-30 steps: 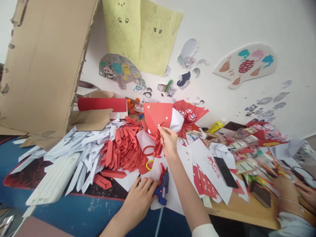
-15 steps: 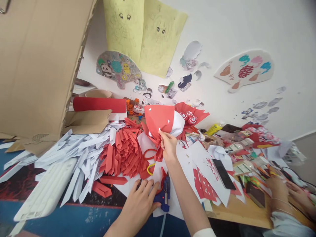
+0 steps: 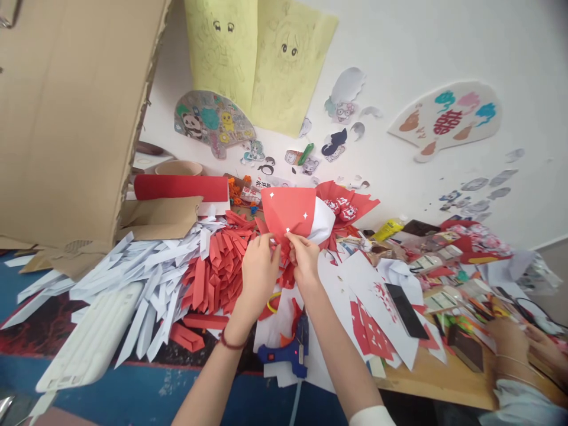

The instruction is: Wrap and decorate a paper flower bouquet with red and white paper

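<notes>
A small bouquet wrapped in red paper with white stars stands tilted in front of me, its white inner side showing at the right. My right hand pinches the gathered paper low on its front. At the left of the same gathered neck, my left hand has its fingers curled round the paper; its fingertips are partly hidden. Below my hands, a blue glue gun lies on white paper, its small red light lit. Just above it is the yellow handle loop of what may be scissors.
Folded red paper strips and white strips are heaped on the left, beside a white power strip. To the right lie a phone and scattered paper. Another person's hands work at far right. Cardboard rises at left.
My left hand has left the glue gun and moved up to the neck of the bouquet, closing on the paper. My right hand keeps its pinch there. The view has shifted slightly.
</notes>
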The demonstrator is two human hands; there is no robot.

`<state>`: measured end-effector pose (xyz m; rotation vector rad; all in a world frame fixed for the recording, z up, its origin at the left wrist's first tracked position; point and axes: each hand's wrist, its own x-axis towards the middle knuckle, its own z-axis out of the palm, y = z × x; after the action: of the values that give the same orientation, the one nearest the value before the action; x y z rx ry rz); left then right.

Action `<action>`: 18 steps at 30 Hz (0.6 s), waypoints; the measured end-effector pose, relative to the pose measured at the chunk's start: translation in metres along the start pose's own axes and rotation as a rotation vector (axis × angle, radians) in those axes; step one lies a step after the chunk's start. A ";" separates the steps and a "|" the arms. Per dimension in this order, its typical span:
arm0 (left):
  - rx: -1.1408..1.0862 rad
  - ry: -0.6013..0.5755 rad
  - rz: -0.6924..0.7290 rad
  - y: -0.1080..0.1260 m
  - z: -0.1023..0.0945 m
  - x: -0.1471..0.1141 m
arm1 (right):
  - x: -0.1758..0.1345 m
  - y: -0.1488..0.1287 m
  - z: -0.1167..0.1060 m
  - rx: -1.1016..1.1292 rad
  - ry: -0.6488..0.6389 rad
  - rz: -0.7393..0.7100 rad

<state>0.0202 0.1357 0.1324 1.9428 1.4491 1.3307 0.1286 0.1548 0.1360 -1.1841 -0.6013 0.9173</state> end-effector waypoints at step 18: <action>-0.139 0.040 -0.083 -0.014 0.028 0.054 | 0.001 -0.005 -0.004 -0.018 -0.034 -0.011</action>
<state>0.0375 0.1958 0.1330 1.7592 1.3999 1.4011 0.1341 0.1526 0.1398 -1.1819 -0.6435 0.9259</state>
